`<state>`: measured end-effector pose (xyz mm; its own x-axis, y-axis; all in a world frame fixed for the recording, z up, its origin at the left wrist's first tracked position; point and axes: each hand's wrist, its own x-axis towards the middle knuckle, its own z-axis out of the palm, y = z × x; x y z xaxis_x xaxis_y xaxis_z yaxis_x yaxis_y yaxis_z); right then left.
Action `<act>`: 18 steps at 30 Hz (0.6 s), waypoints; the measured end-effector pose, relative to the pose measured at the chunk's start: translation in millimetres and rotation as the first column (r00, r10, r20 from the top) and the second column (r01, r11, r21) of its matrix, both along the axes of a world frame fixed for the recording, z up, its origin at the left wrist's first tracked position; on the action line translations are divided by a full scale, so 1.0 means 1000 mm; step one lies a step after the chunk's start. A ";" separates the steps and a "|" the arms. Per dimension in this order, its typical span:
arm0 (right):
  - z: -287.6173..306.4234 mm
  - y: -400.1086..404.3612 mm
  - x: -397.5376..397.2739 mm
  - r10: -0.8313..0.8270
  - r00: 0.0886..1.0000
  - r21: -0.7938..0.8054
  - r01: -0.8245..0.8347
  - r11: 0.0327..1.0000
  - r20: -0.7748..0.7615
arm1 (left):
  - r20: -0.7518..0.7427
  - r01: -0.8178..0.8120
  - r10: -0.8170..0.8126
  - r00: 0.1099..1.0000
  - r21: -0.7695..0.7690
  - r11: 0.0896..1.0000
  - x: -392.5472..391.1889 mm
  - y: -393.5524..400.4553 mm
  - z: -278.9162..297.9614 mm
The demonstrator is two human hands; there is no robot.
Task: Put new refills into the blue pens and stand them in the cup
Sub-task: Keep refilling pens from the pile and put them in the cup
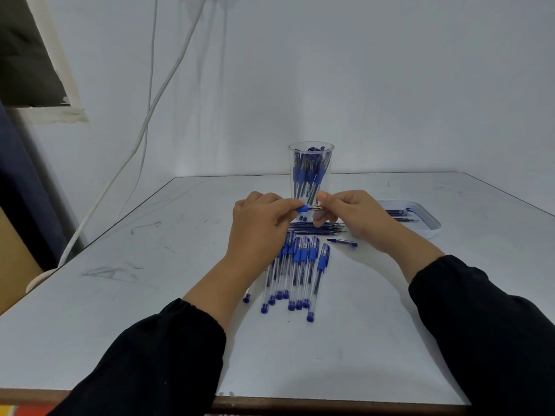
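Left hand: the left hand (260,228) is raised over the grey table (150,295); its fingers curl round the blue grip end of a pen (302,209) and pinch it.
Right hand: the right hand (354,216) pinches the thin metal tip part (317,207) at that same pen end.
Cup: the clear plastic cup (311,175) stands just behind the hands, with blue pens upright inside (the hands hide its lower part).
Pens on table: a row of clear pens with blue caps (300,271) lies under the wrists.
Refills: a bundle of dark thin refills (318,229) lies between the row and the cup.
Around: a short blue pen piece (342,242) lies to the right; a white shallow tray (420,219) holds more refills; white cables (144,124) hang on the wall.
Writing: I cannot read any.
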<state>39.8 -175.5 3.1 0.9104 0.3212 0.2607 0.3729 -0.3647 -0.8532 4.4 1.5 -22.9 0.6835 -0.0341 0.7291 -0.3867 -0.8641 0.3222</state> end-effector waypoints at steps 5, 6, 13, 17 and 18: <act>0.000 -0.006 0.002 0.064 0.998 0.022 -0.064 0.998 0.017 | -0.011 -0.007 0.007 1.000 -0.003 1.000 -0.001 0.000 0.001; 0.000 -0.006 0.003 0.057 0.998 0.026 -0.058 0.998 0.026 | -0.009 -0.002 0.002 1.000 0.000 1.000 -0.001 0.000 0.001; 0.000 -0.003 0.001 0.014 1.000 -0.028 -0.014 1.000 0.018 | 0.008 0.023 -0.023 1.000 -0.003 1.000 -0.001 0.000 0.001; 0.000 -0.004 0.001 0.075 0.997 -0.006 -0.075 0.997 0.015 | 0.002 0.022 -0.022 1.000 -0.002 1.000 -0.001 0.000 0.001; -0.001 -0.004 0.002 0.070 0.997 -0.005 -0.070 0.998 0.026 | 0.001 0.021 -0.021 1.000 0.002 1.000 -0.001 0.000 0.001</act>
